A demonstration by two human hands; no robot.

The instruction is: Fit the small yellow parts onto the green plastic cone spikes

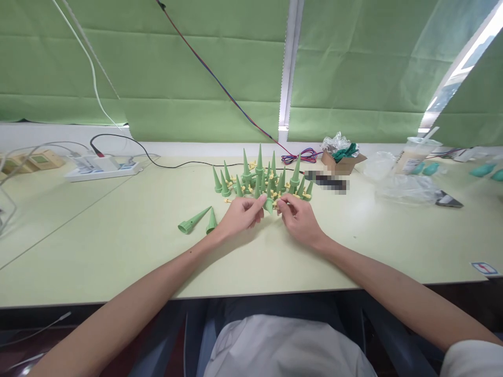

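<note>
Left hand [241, 214] pinches a green cone spike [268, 203]; right hand [299, 217] grips a small yellow fitting [280, 205] against it. Assembly step; alignment needs care.

We see a pale table [118, 251] with green cones [259, 178] far in the middle, a power strip [102, 168] far left, a cardboard box [342, 162] far right.

At the frame's centre a cluster of upright cones [261, 178] stands on the table [118, 251], two loose cones [198, 220] lying to its lower left — a power strip [104, 167] sits far left, a cardboard box [342, 161] right, with a cup [414, 154] farther right.
</note>
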